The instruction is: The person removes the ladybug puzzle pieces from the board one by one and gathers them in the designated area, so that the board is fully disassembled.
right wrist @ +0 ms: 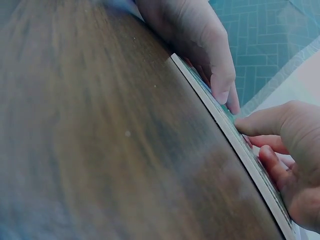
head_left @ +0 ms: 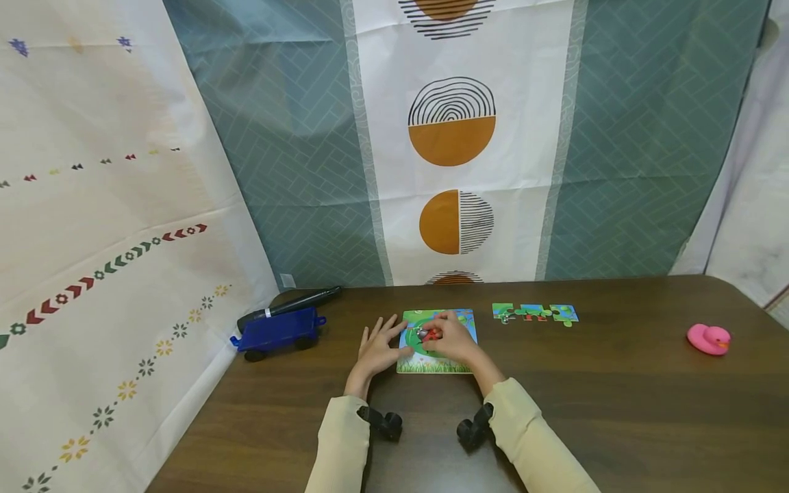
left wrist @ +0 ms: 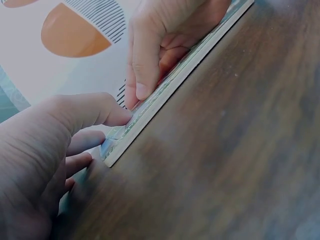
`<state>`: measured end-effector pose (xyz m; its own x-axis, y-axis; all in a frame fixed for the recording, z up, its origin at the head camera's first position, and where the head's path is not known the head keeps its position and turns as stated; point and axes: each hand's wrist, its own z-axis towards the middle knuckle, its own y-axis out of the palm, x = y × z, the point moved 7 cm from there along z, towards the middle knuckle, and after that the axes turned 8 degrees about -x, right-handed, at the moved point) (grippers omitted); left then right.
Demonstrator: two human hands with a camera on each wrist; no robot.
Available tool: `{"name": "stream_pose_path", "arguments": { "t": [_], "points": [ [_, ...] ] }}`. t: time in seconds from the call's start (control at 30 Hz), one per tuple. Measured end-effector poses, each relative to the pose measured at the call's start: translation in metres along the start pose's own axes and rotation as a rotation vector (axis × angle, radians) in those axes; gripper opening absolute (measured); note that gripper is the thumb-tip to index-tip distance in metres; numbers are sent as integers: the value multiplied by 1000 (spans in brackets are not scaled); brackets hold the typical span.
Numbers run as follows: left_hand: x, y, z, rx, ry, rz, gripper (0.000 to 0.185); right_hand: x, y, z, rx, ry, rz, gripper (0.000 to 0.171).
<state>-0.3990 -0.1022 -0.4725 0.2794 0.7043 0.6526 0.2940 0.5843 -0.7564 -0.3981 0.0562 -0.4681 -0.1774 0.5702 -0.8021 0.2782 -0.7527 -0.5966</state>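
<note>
A picture puzzle board [head_left: 409, 368] with a green, blue and grassy print lies flat on the brown table. My left hand [head_left: 377, 350] spreads its fingers at the board's left side, its thumb touching the edge. In the left wrist view, the left thumb [left wrist: 112, 114] rests on the board's corner. My right hand [head_left: 455, 340] is over the middle of the board, thumb and fingers bent around a small red and grey puzzle piece [head_left: 429, 335], mostly covered by the hand. Several loose joined-looking puzzle pieces [head_left: 535, 312] lie right of the board.
At the left stand a blue toy wagon [head_left: 277, 333] and a black marker-like stick [head_left: 308, 299] behind it. A pink rubber duck [head_left: 709, 339] sits far right on the table [head_left: 616, 411]. A patterned curtain [head_left: 308, 171] hangs behind the table's back edge.
</note>
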Motion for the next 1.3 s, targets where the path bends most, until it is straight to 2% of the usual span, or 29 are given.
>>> {"name": "stream_pose_path", "arguments": {
  "t": [0.07, 0.2, 0.3, 0.47, 0.8, 1.3],
  "points": [
    [0, 0, 0, -3, -2, -5, 66, 0, -1, 0, 2, -4, -17, 37],
    [0, 0, 1, -5, -5, -7, 67, -2, 0, 1, -15, -30, -48, 24],
    [1, -1, 2, -4, 0, -3, 67, -3, 0, 2, -23, -41, -69, 27],
    [-1, -1, 3, -8, 0, -4, 67, -5, 0, 2, -27, -39, -77, 44],
    [2, -1, 1, 1, 14, -14, 66, -9, 2, 0, -84, -66, -100, 42],
    [2, -1, -1, -6, 1, -30, 68, -7, 3, 2, -59, -47, -83, 40]
  ]
}}
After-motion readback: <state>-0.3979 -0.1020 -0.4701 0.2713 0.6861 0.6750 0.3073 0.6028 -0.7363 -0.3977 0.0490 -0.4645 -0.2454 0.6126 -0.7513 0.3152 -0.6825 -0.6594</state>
